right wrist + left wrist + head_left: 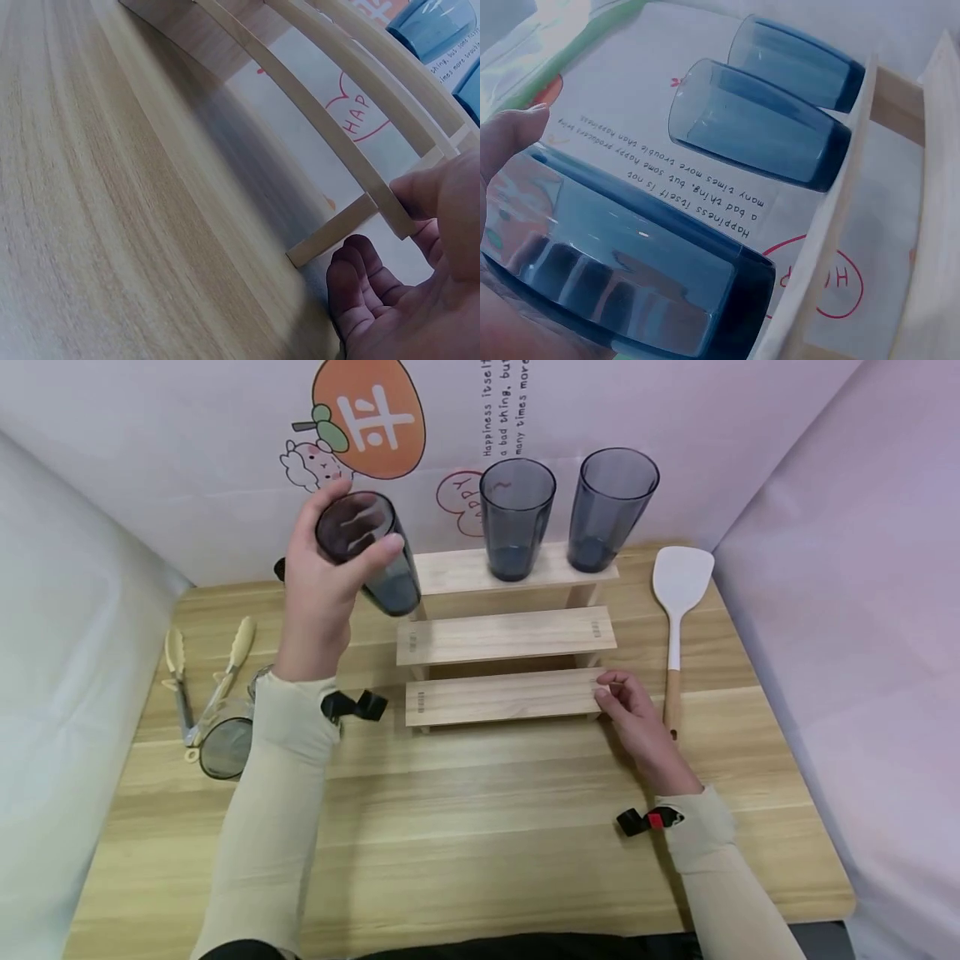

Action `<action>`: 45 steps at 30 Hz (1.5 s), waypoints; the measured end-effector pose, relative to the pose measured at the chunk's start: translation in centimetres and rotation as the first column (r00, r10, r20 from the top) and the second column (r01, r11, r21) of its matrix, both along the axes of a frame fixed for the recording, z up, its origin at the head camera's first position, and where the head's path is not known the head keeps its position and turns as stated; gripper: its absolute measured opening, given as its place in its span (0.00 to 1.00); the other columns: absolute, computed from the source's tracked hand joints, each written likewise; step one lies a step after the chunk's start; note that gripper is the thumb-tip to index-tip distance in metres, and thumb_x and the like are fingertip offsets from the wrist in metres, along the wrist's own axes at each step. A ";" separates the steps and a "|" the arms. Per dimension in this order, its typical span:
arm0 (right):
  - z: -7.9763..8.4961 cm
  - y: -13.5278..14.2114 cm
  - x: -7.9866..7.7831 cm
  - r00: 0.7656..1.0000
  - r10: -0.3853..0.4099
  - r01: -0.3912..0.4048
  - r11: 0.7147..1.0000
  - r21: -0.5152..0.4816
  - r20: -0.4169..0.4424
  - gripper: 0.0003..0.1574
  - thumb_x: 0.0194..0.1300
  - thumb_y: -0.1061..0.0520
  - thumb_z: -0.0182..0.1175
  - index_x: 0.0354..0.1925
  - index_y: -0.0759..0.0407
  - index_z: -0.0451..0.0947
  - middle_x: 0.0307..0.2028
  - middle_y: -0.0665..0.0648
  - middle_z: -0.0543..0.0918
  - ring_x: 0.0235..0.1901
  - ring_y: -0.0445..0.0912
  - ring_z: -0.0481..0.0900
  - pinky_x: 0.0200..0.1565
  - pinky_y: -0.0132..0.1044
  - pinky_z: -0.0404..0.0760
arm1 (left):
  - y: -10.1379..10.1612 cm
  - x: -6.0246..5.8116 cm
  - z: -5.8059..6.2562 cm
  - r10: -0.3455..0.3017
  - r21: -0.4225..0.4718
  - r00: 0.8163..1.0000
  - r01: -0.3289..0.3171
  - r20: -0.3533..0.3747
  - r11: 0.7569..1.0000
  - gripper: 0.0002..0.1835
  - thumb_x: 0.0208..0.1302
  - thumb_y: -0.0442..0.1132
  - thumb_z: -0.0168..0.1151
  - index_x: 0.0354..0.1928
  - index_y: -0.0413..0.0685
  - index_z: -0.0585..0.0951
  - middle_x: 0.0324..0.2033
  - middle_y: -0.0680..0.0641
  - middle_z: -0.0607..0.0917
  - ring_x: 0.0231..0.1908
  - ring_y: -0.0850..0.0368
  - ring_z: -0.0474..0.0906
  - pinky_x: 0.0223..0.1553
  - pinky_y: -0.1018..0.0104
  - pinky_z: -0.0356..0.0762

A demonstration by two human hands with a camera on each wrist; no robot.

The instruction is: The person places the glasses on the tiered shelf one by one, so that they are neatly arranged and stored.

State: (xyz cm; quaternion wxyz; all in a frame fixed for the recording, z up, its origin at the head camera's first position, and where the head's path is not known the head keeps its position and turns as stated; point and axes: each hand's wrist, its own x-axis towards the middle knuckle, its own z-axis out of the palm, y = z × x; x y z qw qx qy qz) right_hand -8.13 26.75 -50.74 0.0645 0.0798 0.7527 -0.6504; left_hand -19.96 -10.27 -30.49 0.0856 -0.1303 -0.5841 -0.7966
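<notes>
**Right hand (637,718) low, left hand (318,564) high**

The right pinches the lowest board (495,700) at its right end; the left grips a tilted glass (396,583) by the left edge of the top board (459,573). Placing seems underway: next calls for levelling it, with room left of two standing glasses (516,527).

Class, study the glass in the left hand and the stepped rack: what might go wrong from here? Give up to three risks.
1. The left hand grips one glass near its rim; it could slip, or its base might catch the end of the top shelf.
2. Two other glasses stand on that narrow shelf; a bump might topple them.
3. The right hand holds the bottom shelf; a tug could shift the rack.
</notes>
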 end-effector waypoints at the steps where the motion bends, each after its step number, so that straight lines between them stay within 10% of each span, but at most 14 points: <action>1: 0.0 0.0 0.0 1.000 0.004 -0.004 1.000 -0.002 0.001 0.23 0.78 0.47 0.55 0.61 0.58 0.67 0.45 0.59 0.69 0.46 0.51 0.70 0.49 0.40 0.71 | 0.2 -0.6 0.1 -0.001 -0.008 1.000 0.001 0.004 1.000 0.40 0.47 0.26 0.79 0.64 0.44 0.73 0.58 0.38 0.78 0.60 0.41 0.73 0.61 0.55 0.71; 11: -0.3 -0.3 0.0 1.000 0.017 -0.017 1.000 -0.020 0.003 0.24 0.77 0.46 0.56 0.61 0.60 0.68 0.44 0.58 0.70 0.46 0.50 0.70 0.49 0.38 0.71 | 1.6 -4.3 -1.0 -0.001 -0.085 0.999 0.004 0.038 0.996 0.39 0.49 0.26 0.77 0.65 0.45 0.72 0.59 0.41 0.78 0.60 0.44 0.72 0.63 0.57 0.68; 30: 0.1 0.0 0.0 1.000 0.015 -0.015 1.000 -0.014 0.024 0.24 0.78 0.47 0.55 0.62 0.61 0.67 0.47 0.59 0.71 0.48 0.50 0.69 0.51 0.37 0.71 | 3.3 -5.2 -1.2 -0.059 -0.131 0.997 0.064 0.040 0.989 0.43 0.49 0.28 0.77 0.68 0.46 0.69 0.59 0.45 0.77 0.61 0.49 0.72 0.61 0.64 0.68; 34: 0.3 0.1 0.0 1.000 0.013 -0.013 1.000 -0.009 0.020 0.23 0.78 0.47 0.55 0.61 0.59 0.67 0.46 0.59 0.69 0.47 0.49 0.68 0.50 0.37 0.71 | 3.2 -5.3 -1.5 -0.132 -0.097 0.991 0.133 0.010 0.986 0.55 0.42 0.45 0.87 0.71 0.46 0.64 0.63 0.44 0.74 0.64 0.49 0.68 0.65 0.63 0.64; 40: 0.3 0.2 -0.2 1.000 0.016 -0.016 1.000 -0.023 0.015 0.22 0.78 0.48 0.55 0.60 0.60 0.67 0.46 0.58 0.70 0.47 0.48 0.69 0.51 0.38 0.71 | 2.2 -3.1 -0.9 -0.089 -0.205 0.996 0.088 0.007 0.975 0.71 0.31 0.71 0.80 0.76 0.48 0.54 0.72 0.49 0.65 0.70 0.57 0.60 0.69 0.69 0.55; 45: 0.3 0.3 -0.3 1.000 0.017 -0.016 0.999 -0.027 0.024 0.23 0.78 0.47 0.55 0.61 0.60 0.67 0.46 0.57 0.69 0.47 0.49 0.69 0.50 0.37 0.71 | -0.3 1.9 -0.9 0.076 -0.344 0.997 -0.070 0.005 0.936 0.56 0.57 0.67 0.70 0.77 0.46 0.53 0.74 0.47 0.61 0.73 0.57 0.55 0.72 0.69 0.47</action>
